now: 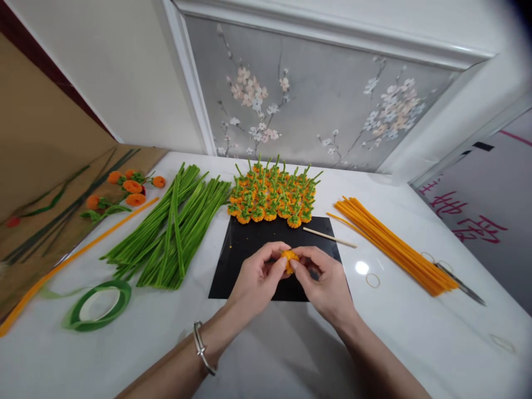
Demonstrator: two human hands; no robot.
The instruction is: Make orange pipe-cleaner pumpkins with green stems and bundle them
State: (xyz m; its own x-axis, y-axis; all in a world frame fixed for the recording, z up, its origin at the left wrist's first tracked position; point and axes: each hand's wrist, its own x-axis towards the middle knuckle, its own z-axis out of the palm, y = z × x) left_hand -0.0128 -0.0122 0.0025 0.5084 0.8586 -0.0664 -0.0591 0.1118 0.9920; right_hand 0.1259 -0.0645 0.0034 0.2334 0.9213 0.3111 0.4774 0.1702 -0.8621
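Note:
Over a black mat (245, 277), my left hand (260, 277) and my right hand (326, 280) meet at a small orange pipe-cleaner pumpkin (290, 259). Fingertips and thumbs of both hands pinch it from either side; part of it is hidden behind them. Beyond the mat's far edge stand rows of finished orange pumpkins (270, 191) with green tops and upright green stems. A thin wooden stick (330, 238) lies across the mat's right edge, close to my right hand.
To the left lie green pipe cleaners (170, 233), a roll of green tape (100, 305) and several orange flowers (133, 188). Orange pipe cleaners (394, 244) lie to the right, over scissors (465, 285), near a rubber band (373, 281). A floral panel (311, 100) stands behind.

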